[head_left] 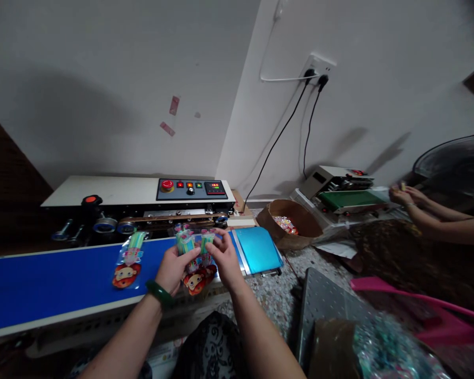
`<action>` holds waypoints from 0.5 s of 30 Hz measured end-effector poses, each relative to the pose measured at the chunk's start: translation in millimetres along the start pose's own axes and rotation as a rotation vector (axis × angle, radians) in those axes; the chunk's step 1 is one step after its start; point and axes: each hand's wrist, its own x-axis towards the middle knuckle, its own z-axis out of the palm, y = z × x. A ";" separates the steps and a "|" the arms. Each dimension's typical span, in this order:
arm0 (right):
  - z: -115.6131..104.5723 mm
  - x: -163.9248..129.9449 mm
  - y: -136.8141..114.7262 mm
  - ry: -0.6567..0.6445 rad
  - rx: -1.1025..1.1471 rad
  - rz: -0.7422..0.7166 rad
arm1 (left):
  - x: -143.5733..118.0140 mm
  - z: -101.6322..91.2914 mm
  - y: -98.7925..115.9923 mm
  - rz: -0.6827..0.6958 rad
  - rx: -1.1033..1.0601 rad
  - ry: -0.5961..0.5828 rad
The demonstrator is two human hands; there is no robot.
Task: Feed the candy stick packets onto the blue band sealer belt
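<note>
My left hand (174, 268) and my right hand (223, 259) together hold a small clear printed bag (196, 263) with green sticks and a red cartoon face, just above the blue conveyor belt (55, 284) of a band sealer (142, 197). My left wrist wears a green bangle. A second, similar bag (128, 260) lies flat on the belt to the left of my hands.
A light-blue chute (258, 248) ends the belt at the right. A brown bowl of wrapped candies (288, 223) stands beyond it. Another person's hands (408, 197) work at a second sealer with a green belt (345, 197). A pink tray edge (411, 297) lies at right.
</note>
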 end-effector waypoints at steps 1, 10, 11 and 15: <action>-1.8 -2.4 3.1 -0.031 0.001 0.056 | -0.2 0.6 1.0 -0.014 -0.030 -0.001; -73.4 21.9 7.4 0.424 -0.104 0.151 | 6.7 -10.1 3.3 0.038 0.093 0.106; -80.4 27.5 5.1 0.414 -0.139 0.181 | 7.0 -10.7 3.3 0.034 0.097 0.097; -91.5 49.5 1.5 0.307 -0.233 0.252 | 6.9 -10.0 3.7 0.020 0.078 0.060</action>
